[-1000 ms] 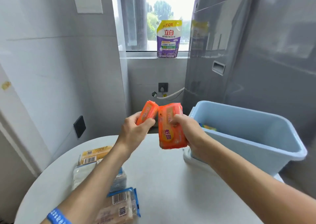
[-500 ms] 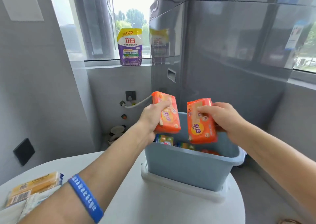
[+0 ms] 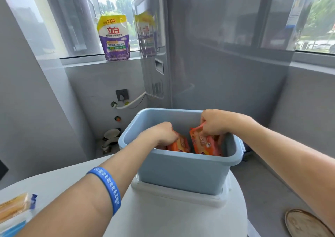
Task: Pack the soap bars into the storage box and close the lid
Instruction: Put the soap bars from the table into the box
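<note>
A light blue storage box (image 3: 181,171) stands on its white lid (image 3: 179,195) at the right side of the round white table (image 3: 163,218). Both hands are down inside the box. My left hand (image 3: 160,133) grips an orange soap bar pack (image 3: 180,144) on the box's left side. My right hand (image 3: 214,122) grips a second orange soap bar pack (image 3: 204,143) by its top edge on the right side. The box's front wall hides the lower part of both packs and whatever lies beneath them.
More wrapped soap packs (image 3: 16,211) lie at the table's left edge. A grey appliance (image 3: 217,55) stands close behind the box. A purple detergent pouch (image 3: 114,37) sits on the windowsill. A round floor drain cover (image 3: 306,224) shows at the lower right.
Both hands have gone from above the box rim down into the box, each carrying its orange soap pack. The view has shifted closer to the box.
</note>
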### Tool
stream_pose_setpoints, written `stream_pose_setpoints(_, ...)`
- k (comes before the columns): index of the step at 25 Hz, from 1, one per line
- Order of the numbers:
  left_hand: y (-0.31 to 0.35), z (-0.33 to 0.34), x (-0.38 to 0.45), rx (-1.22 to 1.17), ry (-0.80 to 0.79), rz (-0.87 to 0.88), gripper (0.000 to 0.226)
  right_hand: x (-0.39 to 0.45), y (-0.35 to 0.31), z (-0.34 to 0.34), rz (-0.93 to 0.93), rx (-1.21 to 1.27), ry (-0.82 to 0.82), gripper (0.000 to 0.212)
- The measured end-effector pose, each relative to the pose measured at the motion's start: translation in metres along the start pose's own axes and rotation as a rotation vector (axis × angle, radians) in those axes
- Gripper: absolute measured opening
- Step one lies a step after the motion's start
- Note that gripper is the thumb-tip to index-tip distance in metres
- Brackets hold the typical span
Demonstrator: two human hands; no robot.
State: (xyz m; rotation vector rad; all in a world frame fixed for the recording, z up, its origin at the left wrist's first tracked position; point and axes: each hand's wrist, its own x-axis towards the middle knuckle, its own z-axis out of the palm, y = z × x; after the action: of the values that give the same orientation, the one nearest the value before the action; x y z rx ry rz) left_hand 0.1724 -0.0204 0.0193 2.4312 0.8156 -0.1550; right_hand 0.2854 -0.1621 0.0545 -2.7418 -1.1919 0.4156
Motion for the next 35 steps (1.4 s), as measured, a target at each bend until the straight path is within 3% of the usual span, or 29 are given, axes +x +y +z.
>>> stream_pose_setpoints(4, -0.002, 0.001, -0.002, 0.393, 0.09, 0.165, 0.029, -0.004, 0.007, 0.014, -0.146, -0.51, 0.107, 0.01)
stream_pose_setpoints(7, -0.003, 0.001, -0.004, 0.391, 0.096, 0.209, 0.024, -0.004, 0.008, 0.022, -0.194, -0.616, 0.047, 0.016)
stream_pose_setpoints(9, -0.003, -0.004, -0.01, 0.273, 0.183, 0.239, 0.026, -0.007, 0.005, 0.018, -0.197, -0.537, 0.055, 0.02)
stream_pose_setpoints(14, -0.035, -0.028, -0.065, 0.186, 0.804, 0.458, 0.032, -0.028, -0.042, 0.006, -0.321, -0.196, 0.28, 0.03)
stream_pose_setpoints(18, -0.138, -0.045, -0.134, 0.086, 0.958, 0.254, 0.033, -0.058, -0.149, 0.025, -0.579, 0.035, 0.49, 0.022)
stream_pose_setpoints(20, -0.195, -0.048, -0.163, 0.094, 0.934, 0.073, 0.033, -0.078, -0.199, 0.051, -0.708, 0.093, 0.453, 0.022)
stream_pose_setpoints(25, -0.311, -0.032, -0.207, 0.198, 0.757, -0.295, 0.042, -0.119, -0.292, 0.147, -0.908, 0.004, 0.149, 0.028)
stream_pose_setpoints(29, -0.36, -0.046, -0.203, 0.037, 0.472, -0.454, 0.051, -0.136, -0.319, 0.202, -1.027, -0.097, -0.118, 0.043)
stream_pose_setpoints(32, -0.377, -0.059, -0.194, -0.079, 0.25, -0.562, 0.055, -0.14, -0.323, 0.228, -1.075, -0.198, -0.108, 0.067)
stream_pose_setpoints(35, -0.384, -0.072, -0.184, -0.111, 0.165, -0.549, 0.062, -0.139, -0.319, 0.237, -1.086, -0.219, -0.031, 0.075)
